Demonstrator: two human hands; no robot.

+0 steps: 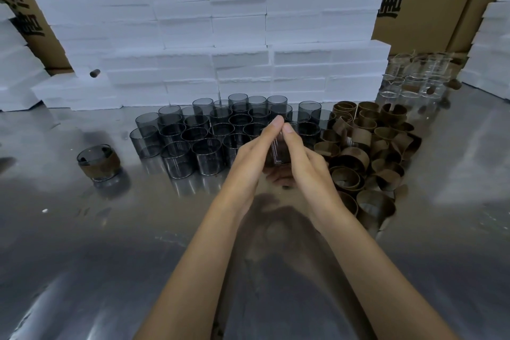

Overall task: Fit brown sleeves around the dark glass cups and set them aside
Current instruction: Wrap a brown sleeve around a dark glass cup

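Dark glass cup with a brown sleeve around it sits pressed between the left hand and right hand, whose fingers lie nearly straight, tips meeting above it. Bare dark cups cluster at 11 o'clock from the hands; loose brown sleeves pile at 3 o'clock. One sleeved cup stands at 9 o'clock on the steel table. White foam blocks rise at 12 o'clock.

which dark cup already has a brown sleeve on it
The lone dark cup standing far left, apart from the bare cups, with a brown band round its lower half.
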